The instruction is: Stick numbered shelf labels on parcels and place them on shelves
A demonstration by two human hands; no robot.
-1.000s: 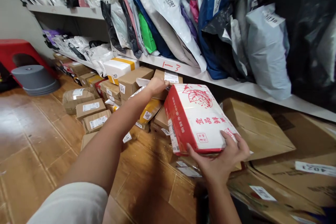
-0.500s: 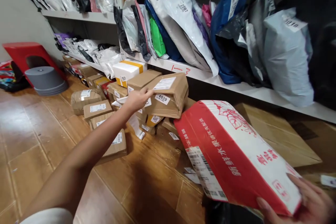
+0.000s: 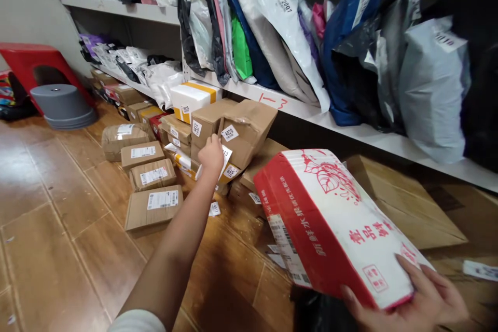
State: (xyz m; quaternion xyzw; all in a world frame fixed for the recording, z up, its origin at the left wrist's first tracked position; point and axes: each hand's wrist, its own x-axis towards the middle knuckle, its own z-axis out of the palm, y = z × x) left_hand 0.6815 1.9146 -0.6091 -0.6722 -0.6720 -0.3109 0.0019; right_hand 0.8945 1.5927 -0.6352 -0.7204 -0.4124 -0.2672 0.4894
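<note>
My right hand point(image 3: 412, 301) grips the near corner of a red and white carton point(image 3: 334, 223) with red printing, held tilted above the floor at lower right. My left arm reaches forward, and my left hand point(image 3: 211, 154) presses against a white-labelled parcel point(image 3: 226, 158) tucked under a brown box marked 4020 point(image 3: 245, 127). That box leans on a pile of brown cartons point(image 3: 202, 122) under the lower shelf. The left fingers curl round the parcel's edge, partly hidden behind the knuckles.
A white shelf point(image 3: 350, 127) carries leaning mailer bags in grey, blue, green and black. Three labelled brown boxes point(image 3: 151, 199) lie in a row on the wooden floor. Large flat cartons point(image 3: 404, 202) lie at right. A red stool point(image 3: 27, 62) and a grey round base point(image 3: 62, 106) stand at far left.
My left hand dropped from the top of the 4020 box to the parcel beneath it. The red and white carton swung down to the right and now sits lower in my right hand.
</note>
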